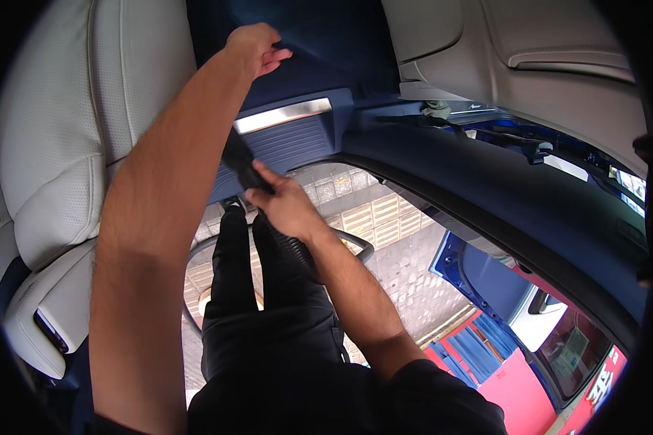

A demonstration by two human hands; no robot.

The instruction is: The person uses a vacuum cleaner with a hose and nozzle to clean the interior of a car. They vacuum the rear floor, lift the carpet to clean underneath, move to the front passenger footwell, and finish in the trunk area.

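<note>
My left hand (pixel 258 50) reaches out over the dark blue floor (pixel 326 60) of a car, empty, with its fingers loosely bent and apart. Below it, my right hand (pixel 285 204) is closed around a black vacuum cleaner nozzle (pixel 240 157). The nozzle slants up and left over the ribbed blue door sill (pixel 288 140), beside its bright metal strip (pixel 283 115); my left forearm partly hides its far end. A black corrugated hose (pixel 294 250) runs down from my right hand beside my leg.
A cream perforated leather seat (pixel 49 109) stands at left and cream upholstery (pixel 566 49) at upper right. A dark blue pillar trim (pixel 468 168) borders the door opening. Outside lie paving (pixel 381 217), an open blue car door (pixel 484 277), and folded blue cloths (pixel 473 348) on a red surface.
</note>
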